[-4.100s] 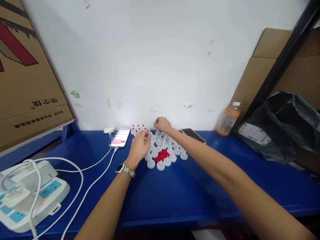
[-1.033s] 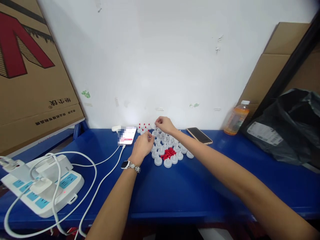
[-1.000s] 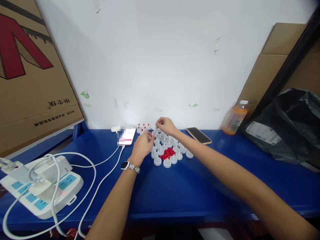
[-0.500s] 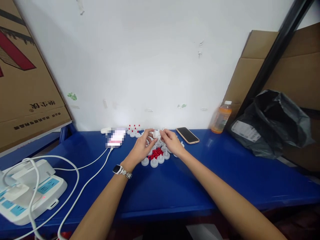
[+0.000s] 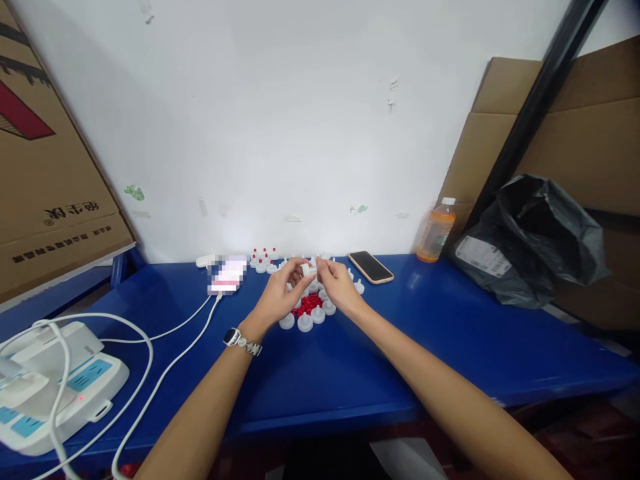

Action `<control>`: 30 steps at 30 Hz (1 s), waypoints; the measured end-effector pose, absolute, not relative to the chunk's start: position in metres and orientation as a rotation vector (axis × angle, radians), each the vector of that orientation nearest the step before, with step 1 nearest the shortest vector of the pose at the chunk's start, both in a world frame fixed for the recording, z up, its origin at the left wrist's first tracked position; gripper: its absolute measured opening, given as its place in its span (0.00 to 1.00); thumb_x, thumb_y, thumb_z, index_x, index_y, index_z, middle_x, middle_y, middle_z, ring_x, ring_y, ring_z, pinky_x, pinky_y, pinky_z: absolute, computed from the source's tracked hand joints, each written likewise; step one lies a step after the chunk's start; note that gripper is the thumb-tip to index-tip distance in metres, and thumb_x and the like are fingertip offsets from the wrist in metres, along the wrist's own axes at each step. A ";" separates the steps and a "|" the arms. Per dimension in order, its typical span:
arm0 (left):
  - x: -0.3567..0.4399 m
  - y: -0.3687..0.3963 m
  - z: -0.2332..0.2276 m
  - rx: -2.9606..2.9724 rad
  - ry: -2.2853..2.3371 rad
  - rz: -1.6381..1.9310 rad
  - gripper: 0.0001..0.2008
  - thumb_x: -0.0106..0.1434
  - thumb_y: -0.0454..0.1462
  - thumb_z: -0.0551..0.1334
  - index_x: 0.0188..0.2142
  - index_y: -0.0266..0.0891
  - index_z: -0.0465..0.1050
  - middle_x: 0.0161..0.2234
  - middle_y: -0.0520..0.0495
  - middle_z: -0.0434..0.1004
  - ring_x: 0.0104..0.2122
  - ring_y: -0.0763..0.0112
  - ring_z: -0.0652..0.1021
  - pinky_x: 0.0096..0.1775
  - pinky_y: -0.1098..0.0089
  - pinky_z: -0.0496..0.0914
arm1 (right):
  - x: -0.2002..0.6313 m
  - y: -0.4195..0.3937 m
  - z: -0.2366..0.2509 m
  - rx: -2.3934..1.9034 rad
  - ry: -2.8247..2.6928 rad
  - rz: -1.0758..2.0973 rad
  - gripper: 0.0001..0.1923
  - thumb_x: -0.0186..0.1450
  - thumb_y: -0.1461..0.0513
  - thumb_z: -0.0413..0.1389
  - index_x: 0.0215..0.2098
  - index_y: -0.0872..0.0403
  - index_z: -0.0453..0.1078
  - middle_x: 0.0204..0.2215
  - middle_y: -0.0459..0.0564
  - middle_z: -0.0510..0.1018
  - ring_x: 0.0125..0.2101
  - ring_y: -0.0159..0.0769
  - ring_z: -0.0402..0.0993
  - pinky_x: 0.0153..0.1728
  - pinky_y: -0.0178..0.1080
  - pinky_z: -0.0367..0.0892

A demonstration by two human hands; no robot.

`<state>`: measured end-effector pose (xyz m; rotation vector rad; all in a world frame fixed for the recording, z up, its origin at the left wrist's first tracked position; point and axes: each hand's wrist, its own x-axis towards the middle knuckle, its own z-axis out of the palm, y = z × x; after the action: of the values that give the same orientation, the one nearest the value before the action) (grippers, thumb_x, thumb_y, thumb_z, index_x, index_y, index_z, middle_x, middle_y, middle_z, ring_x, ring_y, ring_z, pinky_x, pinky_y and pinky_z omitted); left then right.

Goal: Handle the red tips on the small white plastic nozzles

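Note:
My left hand (image 5: 280,293), with a watch on its wrist, is closed around a white spouted cap (image 5: 307,269) just above the table. My right hand (image 5: 340,285) pinches at the spout side of that cap; its fingertips hide whatever else they may grip. Beneath both hands lies a pile of small red tips (image 5: 309,305), ringed by several white spouted caps (image 5: 305,323) standing with spouts up. Further back on the left stand several white caps with red tips (image 5: 261,265) on their spouts.
A phone (image 5: 371,267) lies right of the caps, with an orange drink bottle (image 5: 436,230) and a dark plastic bag (image 5: 530,247) beyond. A blurred-out device (image 5: 227,275) on a cable lies left. A power strip (image 5: 95,380) with looping white cables occupies the blue table's (image 5: 340,380) left end.
The view has shifted slightly, so the scene sits a little further left. The white cap in my left hand has turned more sideways, while both hands stay together over the pile.

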<state>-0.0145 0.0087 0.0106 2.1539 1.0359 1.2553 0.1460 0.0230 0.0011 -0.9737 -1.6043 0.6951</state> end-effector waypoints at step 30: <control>-0.060 0.033 0.010 1.940 1.077 1.376 0.18 0.64 0.49 0.61 0.47 0.40 0.69 0.43 0.45 0.74 0.39 0.69 0.75 0.41 0.69 0.70 | 0.173 0.029 0.002 -1.157 -1.836 0.590 0.21 0.64 0.54 0.52 0.16 0.52 0.58 0.15 0.42 0.61 0.20 0.30 0.56 0.25 0.36 0.52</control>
<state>-0.0598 0.0329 0.0104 1.9403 1.0772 1.3763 0.1730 0.0290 0.0022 -1.1570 -1.8360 0.5897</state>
